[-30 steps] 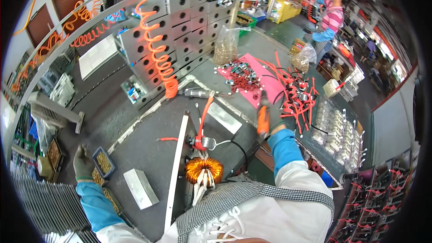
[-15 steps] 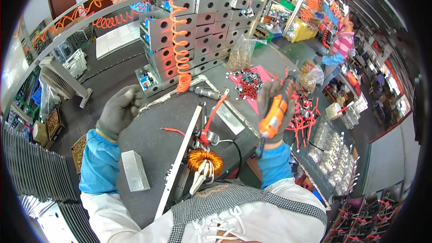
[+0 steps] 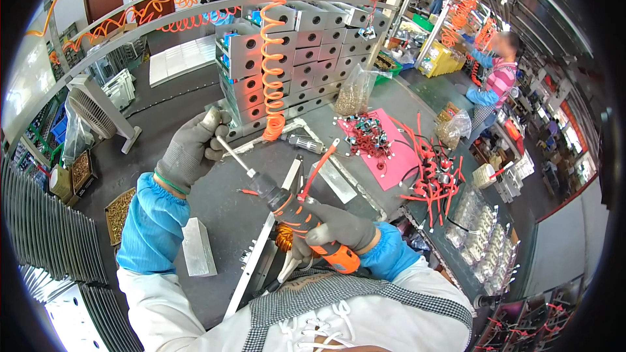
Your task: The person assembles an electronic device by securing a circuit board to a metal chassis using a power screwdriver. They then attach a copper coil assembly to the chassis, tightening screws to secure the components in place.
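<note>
My right hand (image 3: 342,225), in a grey glove, is wrapped round an orange and black electric screwdriver (image 3: 297,216). The tool slants up to the left, its long bit ending beside the fingertips of my left hand (image 3: 192,150). That hand, also gloved, is closed with thumb and fingers pinched; anything inside is too small to make out. Below the screwdriver, a copper-wound ring coil (image 3: 283,237) shows only in part, behind my right hand. It sits by a metal frame with a pale edge (image 3: 261,248). A red cable with a lug (image 3: 319,168) rises from behind the tool.
A metal block (image 3: 198,248) lies left of the frame. Stacked metal housings (image 3: 306,58) stand at the back, behind a hanging orange coiled hose (image 3: 272,85). Red-wired parts (image 3: 437,179) and a pink sheet (image 3: 385,173) lie right. A co-worker (image 3: 499,78) stands at far right.
My right hand has swung inward from the right with the screwdriver, now pointing up-left across the frame. My left hand has shifted slightly right and up, meeting the bit's end.
</note>
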Motion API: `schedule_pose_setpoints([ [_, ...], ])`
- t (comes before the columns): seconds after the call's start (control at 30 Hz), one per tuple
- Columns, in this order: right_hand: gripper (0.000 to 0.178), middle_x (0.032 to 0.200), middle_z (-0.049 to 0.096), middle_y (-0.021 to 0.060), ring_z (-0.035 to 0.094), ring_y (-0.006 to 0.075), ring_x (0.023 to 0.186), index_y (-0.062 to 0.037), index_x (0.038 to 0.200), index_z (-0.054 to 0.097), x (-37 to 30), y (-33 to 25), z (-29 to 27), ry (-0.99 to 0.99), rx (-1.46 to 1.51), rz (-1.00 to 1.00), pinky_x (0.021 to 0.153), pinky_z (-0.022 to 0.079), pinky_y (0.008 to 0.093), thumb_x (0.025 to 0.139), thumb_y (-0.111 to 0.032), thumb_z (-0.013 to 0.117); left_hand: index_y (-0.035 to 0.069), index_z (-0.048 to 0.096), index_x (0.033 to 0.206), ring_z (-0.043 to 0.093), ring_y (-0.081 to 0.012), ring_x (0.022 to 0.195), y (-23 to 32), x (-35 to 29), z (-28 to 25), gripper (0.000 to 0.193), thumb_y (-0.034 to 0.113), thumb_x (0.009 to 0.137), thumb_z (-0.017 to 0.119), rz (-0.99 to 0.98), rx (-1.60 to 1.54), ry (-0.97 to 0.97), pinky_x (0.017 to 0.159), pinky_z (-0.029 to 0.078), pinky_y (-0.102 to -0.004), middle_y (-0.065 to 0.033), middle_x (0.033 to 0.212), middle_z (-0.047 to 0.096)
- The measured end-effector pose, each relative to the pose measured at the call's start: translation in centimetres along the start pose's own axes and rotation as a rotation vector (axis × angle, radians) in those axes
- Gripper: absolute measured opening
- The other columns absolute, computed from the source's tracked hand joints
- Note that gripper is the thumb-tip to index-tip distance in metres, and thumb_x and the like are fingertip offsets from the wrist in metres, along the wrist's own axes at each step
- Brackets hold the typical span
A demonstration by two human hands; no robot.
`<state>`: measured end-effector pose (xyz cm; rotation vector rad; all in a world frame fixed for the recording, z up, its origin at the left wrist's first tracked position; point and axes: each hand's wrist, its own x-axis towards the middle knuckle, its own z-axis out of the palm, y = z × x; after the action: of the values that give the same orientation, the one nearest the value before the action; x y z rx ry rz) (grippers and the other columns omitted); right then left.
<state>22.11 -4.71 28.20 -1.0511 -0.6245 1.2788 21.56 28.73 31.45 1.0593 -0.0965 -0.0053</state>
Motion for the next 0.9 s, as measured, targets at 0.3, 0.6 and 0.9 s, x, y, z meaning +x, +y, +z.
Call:
schedule_pose_setpoints([
  [0.3,0.062,0.086,0.065,0.0122,0.066,0.0226,0.081,-0.0006,0.135,0.049,0.8,0.0,-0.4,-0.016,0.002,0.043,0.07,0.054,0.0364,0.083,-0.025,0.072,0.004,0.058,0.102,0.036,-0.0039,0.056,-0.2,-2.1,-0.5,0.047,0.051,0.101,0.057,0.016,0.293,0.069,0.048,0.028,-0.0193,0.0032,0.073,0.049],
  [0.6,0.064,0.085,0.065,0.0121,0.065,0.0235,0.079,-0.0002,0.135,0.05,1.0,0.7,-0.9,-0.011,0.149,0.062,0.071,0.053,0.0367,0.083,-0.03,0.072,0.005,0.06,0.101,0.038,-0.0028,0.055,-0.8,-2.5,-1.4,0.045,0.05,0.101,0.06,0.027,0.319,0.116,0.048,0.03,-0.0189,0.0043,0.071,0.052],
  [0.9,0.073,0.077,0.063,0.0105,0.062,0.0261,0.074,0.0019,0.144,0.047,0.3,-0.1,-0.4,-0.035,0.345,0.128,0.07,0.05,0.0378,0.086,-0.037,0.066,0.001,0.067,0.11,0.051,-0.0025,0.062,-0.1,-2.9,-1.6,0.045,0.044,0.096,0.07,0.039,0.521,0.107,0.052,0.039,-0.0169,0.0027,0.078,0.063],
])
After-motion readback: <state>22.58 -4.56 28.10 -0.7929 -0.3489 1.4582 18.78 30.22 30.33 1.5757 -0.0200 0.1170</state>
